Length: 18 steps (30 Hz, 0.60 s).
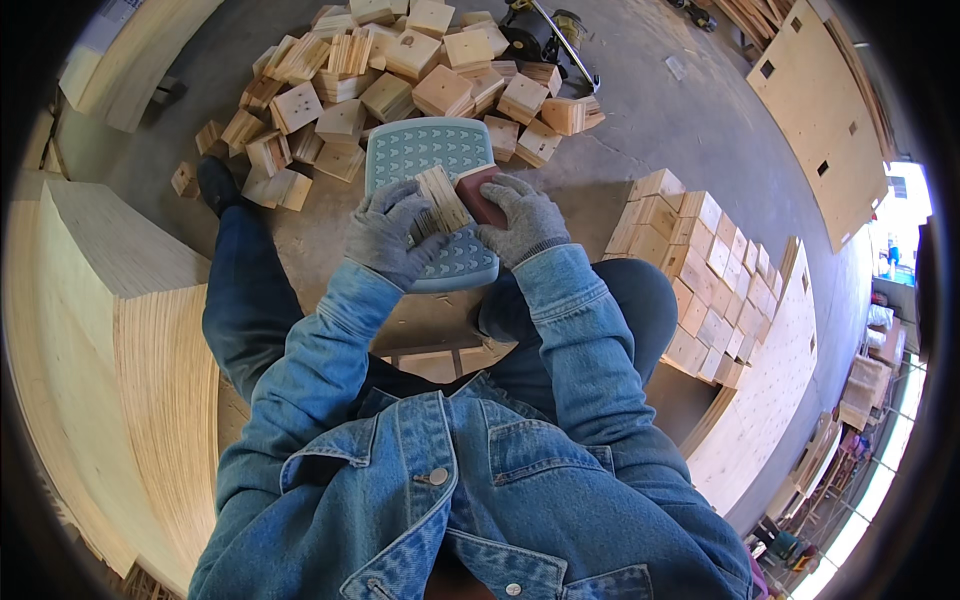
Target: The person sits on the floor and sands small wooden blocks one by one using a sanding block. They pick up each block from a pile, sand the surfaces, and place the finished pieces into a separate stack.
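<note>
Both hands wear grey gloves and meet above a light blue plastic stool (428, 150) with a raised pattern on its top. My left hand (392, 232) is closed round a small plywood block (440, 205), its layered edge turned upward. In my right hand (522, 218) is a reddish-brown sanding block (481, 196), gripped by the fingers and thumb. The sanding block lies against or very near the plywood block's right side; the exact contact is hard to make out. My left fingers partly cover the plywood block.
A loose heap of wooden blocks (415, 55) lies on the floor beyond the stool. Neatly stacked blocks (715, 270) stand at my right on a plywood sheet (765, 420). Large plywood stacks (165, 370) rise at my left. A power tool (560, 35) sits behind the heap.
</note>
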Available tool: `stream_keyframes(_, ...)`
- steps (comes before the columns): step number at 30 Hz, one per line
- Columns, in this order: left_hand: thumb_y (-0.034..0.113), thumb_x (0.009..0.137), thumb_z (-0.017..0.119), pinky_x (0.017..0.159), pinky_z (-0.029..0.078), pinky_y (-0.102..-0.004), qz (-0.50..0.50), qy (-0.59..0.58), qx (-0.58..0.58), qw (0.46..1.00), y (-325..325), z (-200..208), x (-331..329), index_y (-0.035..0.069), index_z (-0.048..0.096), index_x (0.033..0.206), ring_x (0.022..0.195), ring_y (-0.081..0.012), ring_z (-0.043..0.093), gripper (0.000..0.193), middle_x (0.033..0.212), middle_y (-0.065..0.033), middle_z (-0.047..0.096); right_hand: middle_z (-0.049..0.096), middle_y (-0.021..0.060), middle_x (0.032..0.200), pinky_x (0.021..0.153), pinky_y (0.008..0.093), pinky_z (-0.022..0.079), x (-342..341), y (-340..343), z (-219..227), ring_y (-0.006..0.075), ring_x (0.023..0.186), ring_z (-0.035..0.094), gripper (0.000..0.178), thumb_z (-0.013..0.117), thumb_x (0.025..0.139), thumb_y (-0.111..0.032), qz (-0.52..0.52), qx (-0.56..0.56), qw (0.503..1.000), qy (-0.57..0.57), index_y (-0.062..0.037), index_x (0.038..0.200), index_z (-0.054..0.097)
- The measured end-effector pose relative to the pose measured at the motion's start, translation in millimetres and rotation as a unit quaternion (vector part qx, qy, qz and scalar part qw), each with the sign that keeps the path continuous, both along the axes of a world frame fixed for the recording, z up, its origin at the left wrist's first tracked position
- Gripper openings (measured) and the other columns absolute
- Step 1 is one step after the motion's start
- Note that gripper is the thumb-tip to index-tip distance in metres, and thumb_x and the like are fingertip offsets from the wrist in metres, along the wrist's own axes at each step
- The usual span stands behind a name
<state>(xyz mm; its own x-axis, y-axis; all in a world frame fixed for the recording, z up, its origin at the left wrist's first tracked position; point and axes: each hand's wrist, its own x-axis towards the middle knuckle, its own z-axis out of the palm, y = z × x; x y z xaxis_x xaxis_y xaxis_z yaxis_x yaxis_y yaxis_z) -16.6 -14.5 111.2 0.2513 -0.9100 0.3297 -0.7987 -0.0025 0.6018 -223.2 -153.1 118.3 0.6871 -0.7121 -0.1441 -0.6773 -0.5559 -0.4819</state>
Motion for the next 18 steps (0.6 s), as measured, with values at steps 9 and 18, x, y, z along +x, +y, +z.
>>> stream_keyframes(9, 0.025, 0.066, 0.098, 0.116, 0.046, -0.0506, -0.074, 0.031, -0.032, 0.996, 35.1, -15.2, 2.1, 0.015, 0.071, 0.098, 0.136, -0.0369, 0.056, 0.044, 0.135, -0.012, 0.064, 0.058, 0.0105, 0.155, 0.115, 0.0473, 0.048, 0.1, 0.5, 3.2, 0.0388, 0.132, 0.061, 0.069, 0.085, 0.079, -0.037, -0.006, 0.0, 1.0, 0.006, -0.0167, 0.143, 0.067)
stream_keyframes(18, 0.022, 0.057, 0.103, 0.121, 0.043, -0.0471, 0.095, 0.13, 0.05, 0.986, 43.2, -49.6, 13.0, 0.006, 0.045, 0.152, 0.139, -0.0372, 0.053, 0.112, 0.147, -0.0175, 0.056, 0.058, 0.0107, 0.155, 0.112, 0.047, 0.051, -3.2, 1.6, -0.8, 0.039, 0.131, 0.062, 0.067, 0.085, 0.08, -0.037, -0.035, -0.024, 0.999, -0.023, -0.0162, 0.141, 0.068)
